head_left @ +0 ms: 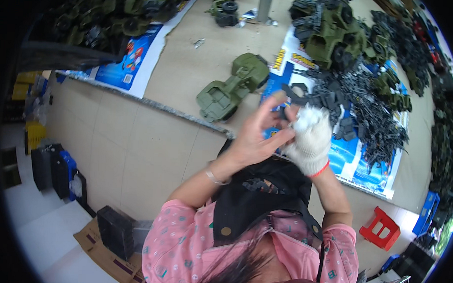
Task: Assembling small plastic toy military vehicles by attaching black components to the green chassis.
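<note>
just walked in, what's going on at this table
A person has both hands together near the edge of the table: the left hand is bare, the right hand wears a white knitted glove. A dark piece shows between them, but blur hides whether it is held. A green toy vehicle lies apart from the hands, beyond and to their left. To their right is a pile of dark parts, with more green vehicles heaped beyond.

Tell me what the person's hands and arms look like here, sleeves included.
The left hand is ungloved, with a thin pale band around the wrist. The right hand wears a whitish knitted glove with a red-orange cuff edge. Both sleeves are short and pink, with small printed marks, some teal.
</note>
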The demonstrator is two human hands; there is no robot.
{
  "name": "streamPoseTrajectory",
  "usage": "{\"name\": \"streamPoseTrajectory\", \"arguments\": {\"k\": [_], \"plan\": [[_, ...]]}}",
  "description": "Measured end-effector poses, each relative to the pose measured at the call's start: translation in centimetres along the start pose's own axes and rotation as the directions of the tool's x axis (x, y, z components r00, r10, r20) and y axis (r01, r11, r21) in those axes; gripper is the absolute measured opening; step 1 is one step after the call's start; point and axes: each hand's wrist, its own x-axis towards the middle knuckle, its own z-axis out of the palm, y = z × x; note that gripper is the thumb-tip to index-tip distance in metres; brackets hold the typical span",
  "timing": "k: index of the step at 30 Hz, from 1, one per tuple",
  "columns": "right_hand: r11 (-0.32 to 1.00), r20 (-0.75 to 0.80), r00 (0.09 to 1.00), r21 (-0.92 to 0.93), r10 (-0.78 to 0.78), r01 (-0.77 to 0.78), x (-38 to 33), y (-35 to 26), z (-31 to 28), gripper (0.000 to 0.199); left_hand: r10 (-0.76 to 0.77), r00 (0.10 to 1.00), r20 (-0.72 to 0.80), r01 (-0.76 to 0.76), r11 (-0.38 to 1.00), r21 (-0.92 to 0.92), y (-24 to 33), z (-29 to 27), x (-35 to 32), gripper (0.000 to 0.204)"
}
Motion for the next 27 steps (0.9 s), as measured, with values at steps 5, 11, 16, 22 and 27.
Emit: {"name": "streamPoseTrajectory", "arguments": {"k": [5,11,16,22,27], "plan": [[0.833,0.232,0.928,0.417,0.291,-0.365,-2.7,-0.1,-1.5,0.042,-0.127,0.974,0.19,0.06,0.945,0.322,-1.8,-2.5,-0.2,0.025],[0.798,0.462,0.853,0.405,0.243,-0.447,-1.7,1.5,-2.0,0.042,-0.008,0.898,0.44,-0.279,0.763,0.584,2.3,-4.4,0.2,0.037],[0.067,0.639,0.55,0.618,0.537,-0.783,-4.0,2.5,0.8,0.035,0.072,0.964,0.258,-0.267,0.307,0.913,4.3,-11.8,1.5,0.066],[-0.141,0.42,0.612,0.882,0.67,-0.451,-2.6,5.9,5.5,0.029,-0.096,0.989,0.114,-0.085,0.266,0.96,4.0,-6.7,-0.9,0.08],[0.062,0.379,0.654,0.835,0.654,-0.546,0.8,6.6,5.7,0.029,-0.002,0.982,0.188,-0.167,0.445,0.88,1.3,-7.2,0.1,0.063]]}}
